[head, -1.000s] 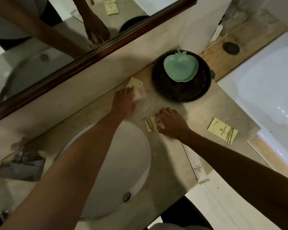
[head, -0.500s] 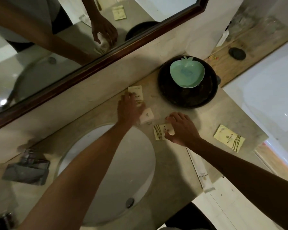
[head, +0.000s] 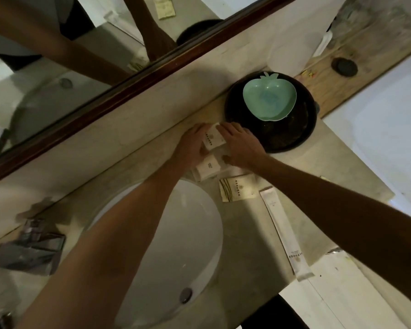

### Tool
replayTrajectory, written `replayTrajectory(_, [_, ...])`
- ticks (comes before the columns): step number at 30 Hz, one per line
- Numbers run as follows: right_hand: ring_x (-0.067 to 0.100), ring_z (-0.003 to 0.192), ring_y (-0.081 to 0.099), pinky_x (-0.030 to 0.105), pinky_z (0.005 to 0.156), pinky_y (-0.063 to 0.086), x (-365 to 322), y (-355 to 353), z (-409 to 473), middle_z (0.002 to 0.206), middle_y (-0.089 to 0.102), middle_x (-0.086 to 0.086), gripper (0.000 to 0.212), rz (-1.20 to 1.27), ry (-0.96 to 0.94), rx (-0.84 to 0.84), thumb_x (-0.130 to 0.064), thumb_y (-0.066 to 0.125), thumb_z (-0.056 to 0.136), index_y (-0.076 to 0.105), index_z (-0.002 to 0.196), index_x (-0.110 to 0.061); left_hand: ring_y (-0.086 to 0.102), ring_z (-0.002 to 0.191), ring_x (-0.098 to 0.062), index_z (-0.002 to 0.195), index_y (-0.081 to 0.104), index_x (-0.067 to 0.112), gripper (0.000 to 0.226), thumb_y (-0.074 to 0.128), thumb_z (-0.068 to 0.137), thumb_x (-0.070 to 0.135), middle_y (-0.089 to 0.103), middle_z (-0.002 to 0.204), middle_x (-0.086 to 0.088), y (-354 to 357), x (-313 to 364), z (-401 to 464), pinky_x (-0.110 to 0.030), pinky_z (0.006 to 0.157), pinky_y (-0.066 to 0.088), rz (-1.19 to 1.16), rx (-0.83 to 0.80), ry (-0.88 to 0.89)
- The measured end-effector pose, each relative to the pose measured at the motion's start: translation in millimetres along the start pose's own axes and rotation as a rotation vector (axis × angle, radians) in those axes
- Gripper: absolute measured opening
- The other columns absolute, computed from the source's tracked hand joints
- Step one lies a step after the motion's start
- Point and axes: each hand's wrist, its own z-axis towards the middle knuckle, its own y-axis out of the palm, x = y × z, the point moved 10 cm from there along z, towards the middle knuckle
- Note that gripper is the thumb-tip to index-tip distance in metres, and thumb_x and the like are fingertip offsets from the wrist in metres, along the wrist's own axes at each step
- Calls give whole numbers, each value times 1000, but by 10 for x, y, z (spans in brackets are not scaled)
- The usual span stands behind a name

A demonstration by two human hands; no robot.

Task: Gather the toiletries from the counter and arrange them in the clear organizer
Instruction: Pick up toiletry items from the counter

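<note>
Your left hand (head: 190, 146) and right hand (head: 241, 146) together grasp a small white packet (head: 213, 138) on the counter (head: 247, 233), beside the black tray (head: 294, 134). Another packet (head: 208, 165) lies just below it.

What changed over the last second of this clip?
The right hand let go of the striped sachet and moved up to the white packet, which both hands now handle; the left hand stayed there. Black tray, green dish and long tube unmoved.
</note>
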Motion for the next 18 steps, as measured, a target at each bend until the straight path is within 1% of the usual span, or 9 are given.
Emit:
replayTrajectory(3, [27, 149, 19, 48, 117, 23, -59, 119, 319, 163, 20, 5, 101, -36, -110, -84, -45, 75, 79, 17, 157, -20, 48, 121, -24, 137, 43, 14, 64, 69, 79, 12, 45, 138, -8, -130, -103, -124, -37, 97, 46, 4, 139, -57])
replayTrajectory(4, [26, 149, 19, 49, 118, 21, -86, 130, 391, 163, 21, 5, 99, -58, -146, -95, -47, 74, 79, 18, 157, -20, 51, 115, -25, 133, 46, 13, 56, 67, 81, 16, 49, 132, -9, -186, -114, -193, -38, 92, 48, 40, 194, -68])
replayTrajectory(6, [25, 147, 23, 51, 119, 13, -125, 102, 501, 160, 30, 6, 92, -147, -213, -84, -51, 70, 82, 24, 155, -19, 54, 103, -26, 121, 53, 11, 45, 66, 82, 27, 55, 120, -10, -249, -50, -340, -38, 81, 49, 120, 260, -5])
replayTrajectory(8, [26, 144, 30, 54, 118, 10, -127, 51, 577, 154, 40, 6, 81, -222, -241, -67, -53, 64, 85, 33, 151, -20, 54, 97, -25, 114, 55, 11, 51, 69, 76, 41, 58, 111, -9, -180, 40, -454, -38, 77, 49, 179, 216, 94])
replayTrajectory(10, [27, 138, 39, 53, 116, 17, -123, 40, 615, 149, 44, 7, 75, -214, -237, -96, -51, 65, 85, 38, 148, -20, 55, 95, -25, 116, 54, 13, 65, 70, 69, 54, 58, 108, -8, -34, 40, -508, -38, 76, 49, 231, 123, 112])
replayTrajectory(11, [28, 134, 42, 51, 114, 22, -122, 43, 621, 147, 45, 7, 75, -190, -226, -115, -49, 68, 84, 39, 147, -20, 54, 97, -26, 119, 53, 13, 70, 69, 68, 57, 58, 109, -8, 29, 14, -525, -39, 78, 49, 242, 84, 92])
replayTrajectory(12, [29, 131, 44, 50, 112, 25, -114, 42, 624, 145, 46, 8, 76, -153, -203, -124, -47, 70, 82, 40, 147, -21, 54, 99, -26, 123, 52, 13, 70, 68, 69, 55, 58, 112, -8, 75, -17, -536, -39, 80, 49, 234, 58, 61])
replayTrajectory(15, [29, 129, 43, 50, 109, 27, -68, 46, 629, 143, 44, 9, 87, -8, -89, -155, -51, 78, 74, 40, 146, -21, 52, 106, -25, 127, 51, 15, 60, 69, 74, 36, 55, 120, -6, 92, -71, -580, -38, 84, 48, 218, 20, 12])
replayTrajectory(18, [30, 127, 41, 51, 106, 29, -105, 71, 630, 138, 44, 10, 92, -40, -54, -189, -56, 81, 67, 43, 143, -19, 52, 107, -23, 125, 53, 16, 53, 69, 76, 26, 55, 122, -5, 44, -148, -630, -38, 86, 47, 245, -17, 12])
